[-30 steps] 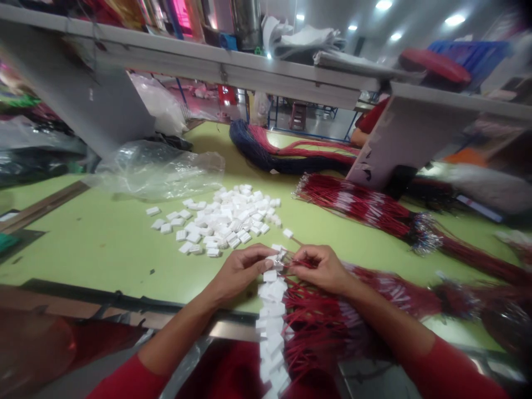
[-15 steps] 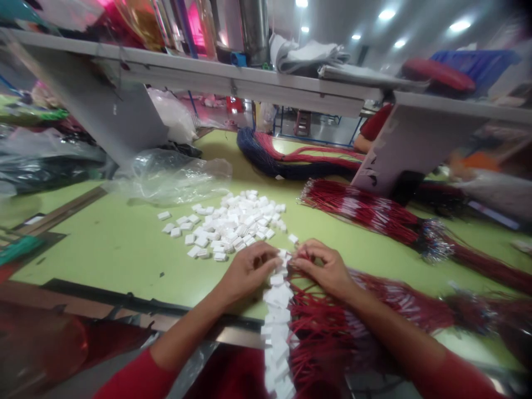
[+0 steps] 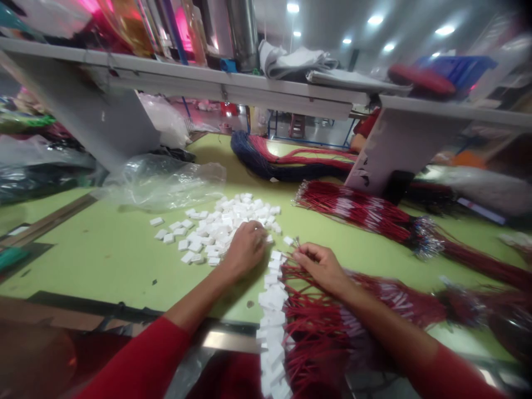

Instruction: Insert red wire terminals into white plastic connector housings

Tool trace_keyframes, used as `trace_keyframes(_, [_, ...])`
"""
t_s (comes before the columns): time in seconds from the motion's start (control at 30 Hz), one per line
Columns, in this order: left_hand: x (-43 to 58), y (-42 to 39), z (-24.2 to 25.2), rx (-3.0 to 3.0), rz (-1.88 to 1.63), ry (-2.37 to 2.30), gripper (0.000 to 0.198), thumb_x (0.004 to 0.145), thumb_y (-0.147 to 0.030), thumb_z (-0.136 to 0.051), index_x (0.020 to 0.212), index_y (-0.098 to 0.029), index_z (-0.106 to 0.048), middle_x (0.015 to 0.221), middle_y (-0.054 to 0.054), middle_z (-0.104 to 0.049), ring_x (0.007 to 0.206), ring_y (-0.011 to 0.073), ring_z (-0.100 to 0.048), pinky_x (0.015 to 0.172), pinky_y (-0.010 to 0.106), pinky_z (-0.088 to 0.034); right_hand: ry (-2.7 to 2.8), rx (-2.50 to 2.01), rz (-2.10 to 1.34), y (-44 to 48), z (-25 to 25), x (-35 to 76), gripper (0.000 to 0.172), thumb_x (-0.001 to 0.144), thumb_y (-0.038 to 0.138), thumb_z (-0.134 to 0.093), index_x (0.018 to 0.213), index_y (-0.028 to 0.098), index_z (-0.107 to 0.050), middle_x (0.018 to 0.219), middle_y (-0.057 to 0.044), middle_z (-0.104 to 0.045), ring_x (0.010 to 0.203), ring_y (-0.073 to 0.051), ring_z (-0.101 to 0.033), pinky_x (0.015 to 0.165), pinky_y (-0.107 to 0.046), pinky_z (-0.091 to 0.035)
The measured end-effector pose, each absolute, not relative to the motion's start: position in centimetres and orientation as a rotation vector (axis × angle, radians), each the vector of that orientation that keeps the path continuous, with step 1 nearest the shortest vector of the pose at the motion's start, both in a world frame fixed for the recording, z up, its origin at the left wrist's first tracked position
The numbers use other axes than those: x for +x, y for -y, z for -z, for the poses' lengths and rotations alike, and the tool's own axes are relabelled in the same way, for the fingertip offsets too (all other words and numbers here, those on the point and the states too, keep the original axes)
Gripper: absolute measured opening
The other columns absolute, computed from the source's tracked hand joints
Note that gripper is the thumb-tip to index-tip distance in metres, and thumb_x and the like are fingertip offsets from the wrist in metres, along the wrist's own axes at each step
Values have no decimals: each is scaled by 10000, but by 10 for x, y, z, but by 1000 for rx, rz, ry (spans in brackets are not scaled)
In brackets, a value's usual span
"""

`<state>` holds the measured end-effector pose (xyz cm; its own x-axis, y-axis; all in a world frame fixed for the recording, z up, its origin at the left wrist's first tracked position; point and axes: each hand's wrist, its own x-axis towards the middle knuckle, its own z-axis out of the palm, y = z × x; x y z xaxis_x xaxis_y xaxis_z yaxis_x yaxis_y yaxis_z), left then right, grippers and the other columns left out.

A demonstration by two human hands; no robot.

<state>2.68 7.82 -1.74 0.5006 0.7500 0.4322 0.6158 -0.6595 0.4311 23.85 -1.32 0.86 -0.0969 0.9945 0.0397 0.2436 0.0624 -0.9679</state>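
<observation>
My left hand (image 3: pixel 248 244) reaches over the right side of a pile of small white plastic connector housings (image 3: pixel 220 221). Its fingers are curled down, and what lies under the fingertips is hidden. One loose housing (image 3: pixel 288 241) rests between my two hands. My right hand (image 3: pixel 322 265) pinches a red wire (image 3: pixel 296 244) between thumb and forefinger, its thin end poking up past the fingers. Below, a column of white housings (image 3: pixel 272 318) runs toward me, joined to a bundle of red wires (image 3: pixel 316 321) lying under my right forearm.
Another red wire bundle (image 3: pixel 353 208) lies at the right. Behind it are dark blue and pink wires (image 3: pixel 266 158). A clear plastic bag (image 3: pixel 166 180) sits beyond the pile. A raised shelf (image 3: pixel 199 77) spans the back of the green table (image 3: pixel 112 249).
My left hand has left the top of the housing column and moved up and left to the pile. My right hand stays nearby, now with a wire end showing above its fingers.
</observation>
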Motion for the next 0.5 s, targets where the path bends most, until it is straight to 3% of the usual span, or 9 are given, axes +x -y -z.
trace_keyframes(0.17, [11, -51, 4, 2046, -820, -946, 188, 918, -307, -573, 1063, -218, -652, 919, 29, -686, 784, 179, -602, 721, 323, -491, 1449, -1266, -1112, 16, -11, 233, 327, 835, 468, -659, 739, 156, -667, 668, 9, -574, 630, -121, -488, 616, -241, -405])
trace_keyframes(0.5, [8, -34, 1, 1943, -912, -833, 227, 925, -326, -594, 1103, -224, -692, 1046, 70, -701, 952, 211, -642, 853, 371, -506, 1481, -1271, -1237, 21, -15, 230, 383, 874, 512, -604, 737, 158, -652, 658, 4, -597, 591, -109, -486, 589, -234, -395])
